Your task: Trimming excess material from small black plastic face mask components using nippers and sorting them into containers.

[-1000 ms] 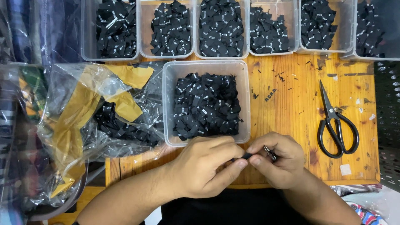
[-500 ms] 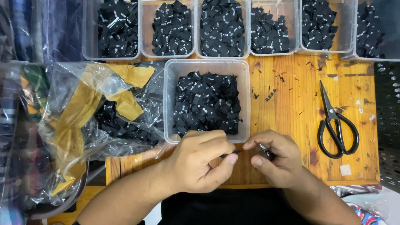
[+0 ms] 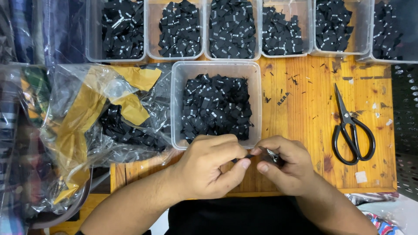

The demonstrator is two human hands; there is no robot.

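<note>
Black label (image 3: pixel 247 156): pinched between left hand (image 3: pixel 209 167) and right hand (image 3: pixel 285 163), long axis seemingly left-right; orange wooden worktop (image 3: pixel 305 113).

The small black piece (image 3: pixel 249 156) pinched between both hands is mostly hidden — fingers (image 3: pixel 235 167) cover it.

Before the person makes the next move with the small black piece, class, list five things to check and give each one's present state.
1. Small black piece pinched between both hands: ok, the left hand and right hand meet on it.
2. Small metal tool in the right hand's grip: ok, though mostly hidden by the fingers.
3. Tub of black labels within reach: ok, it sits just beyond the hands.
4. Scissors away from the hands: ok, lying closed on the wooden board to the right.
5. Plastic bag kept off the hands: ok, it lies to the left.
</note>
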